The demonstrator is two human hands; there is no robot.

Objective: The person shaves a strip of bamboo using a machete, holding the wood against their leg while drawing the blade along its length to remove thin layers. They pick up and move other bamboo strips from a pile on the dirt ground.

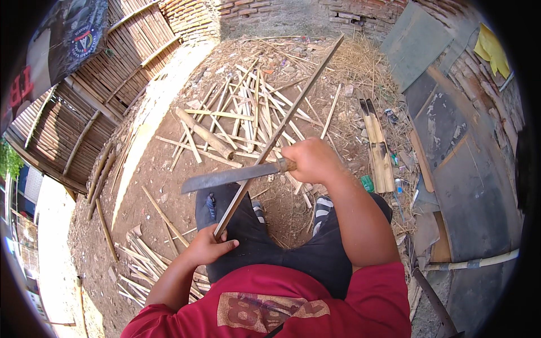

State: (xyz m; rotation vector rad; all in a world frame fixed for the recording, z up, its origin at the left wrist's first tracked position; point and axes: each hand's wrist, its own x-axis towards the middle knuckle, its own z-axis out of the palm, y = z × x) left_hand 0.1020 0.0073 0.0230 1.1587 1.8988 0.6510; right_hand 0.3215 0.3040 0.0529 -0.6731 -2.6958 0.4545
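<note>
My left hand [207, 248], over my left thigh, is closed around the near end of a long, narrow bamboo strip [298, 103]. The strip slants up and away to the far right. In front of me, my right hand [313, 160] grips the wooden handle of a machete [222, 178]. Its broad, dark blade points left and crosses the strip above my lap; whether the edge touches the strip, I cannot tell. Beyond my knees, many pale split bamboo strips [248, 98] lie in a loose heap, with a thicker round bamboo piece [204, 133] among them.
More strips [147, 269] lie at my left side. Two split bamboo halves [378, 149] rest to the right, near a green plastic item [367, 183]. Dark boards [451, 135] lean along the right side. A bamboo-slat wall [121, 73] stands left, a brick wall [253, 10] behind.
</note>
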